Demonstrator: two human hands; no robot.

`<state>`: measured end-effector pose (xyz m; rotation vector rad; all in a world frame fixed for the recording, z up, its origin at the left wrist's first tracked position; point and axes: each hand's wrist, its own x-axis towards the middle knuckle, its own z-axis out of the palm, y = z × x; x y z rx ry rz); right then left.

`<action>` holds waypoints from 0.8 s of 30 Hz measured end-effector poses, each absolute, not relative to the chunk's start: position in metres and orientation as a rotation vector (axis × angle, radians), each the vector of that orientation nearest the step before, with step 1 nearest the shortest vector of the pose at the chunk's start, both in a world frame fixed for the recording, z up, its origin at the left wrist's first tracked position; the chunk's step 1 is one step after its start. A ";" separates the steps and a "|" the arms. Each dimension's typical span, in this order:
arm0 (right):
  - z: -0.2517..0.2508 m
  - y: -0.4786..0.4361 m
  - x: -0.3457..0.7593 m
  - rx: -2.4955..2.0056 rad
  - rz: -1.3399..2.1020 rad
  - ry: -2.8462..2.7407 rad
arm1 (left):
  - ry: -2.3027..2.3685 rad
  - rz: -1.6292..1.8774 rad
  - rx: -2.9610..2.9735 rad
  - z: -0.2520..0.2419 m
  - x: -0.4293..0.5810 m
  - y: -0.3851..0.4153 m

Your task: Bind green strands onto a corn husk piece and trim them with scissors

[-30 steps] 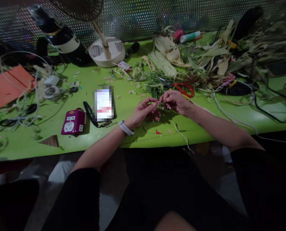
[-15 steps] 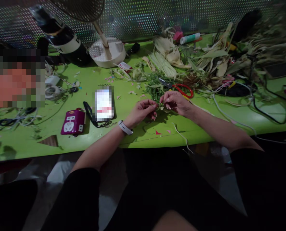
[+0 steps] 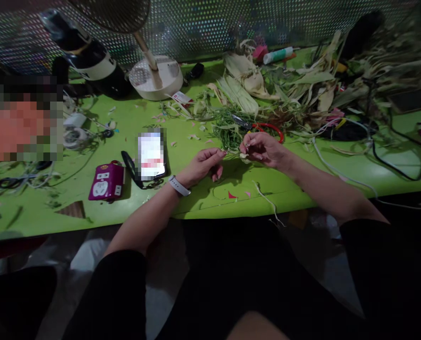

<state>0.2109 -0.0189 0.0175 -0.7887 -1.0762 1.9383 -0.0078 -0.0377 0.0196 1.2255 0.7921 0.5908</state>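
Observation:
A thin green plant stem point(image 3: 233, 154) stretches between my two hands, low over the green tabletop. My left hand point(image 3: 206, 165), with a pale watch band on the wrist, pinches one end between thumb and forefinger. At the other end, by a small pale bit of plant, my right hand point(image 3: 263, 149) is closed with curled fingers; its exact grip is partly hidden. Just behind the hands lies a heap of thin green stems point(image 3: 226, 128). Red-handled scissors point(image 3: 277, 130) rest on that heap, partly covered by my right hand.
Dried corn husks point(image 3: 244, 78) and leaves spread across the back and right. A lit phone point(image 3: 151, 153) and a purple box point(image 3: 107, 182) lie at left. Behind them stand a fan point(image 3: 155, 78) and a dark bottle point(image 3: 102, 68). A white cable point(image 3: 341, 171) crosses the right side.
My hands have drawn apart, the left moving left and the right slightly right. More of the stem now shows between them.

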 end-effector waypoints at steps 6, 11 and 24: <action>0.020 -0.016 0.216 -0.874 1.900 -1.189 | 0.696 0.623 1.184 0.021 -0.014 -0.036; 0.019 -0.014 0.218 -0.918 1.874 -1.211 | 0.669 0.625 1.157 0.020 -0.014 -0.038; 0.024 -0.018 0.202 -0.555 2.052 -0.930 | 0.586 0.911 1.414 0.001 0.001 -0.023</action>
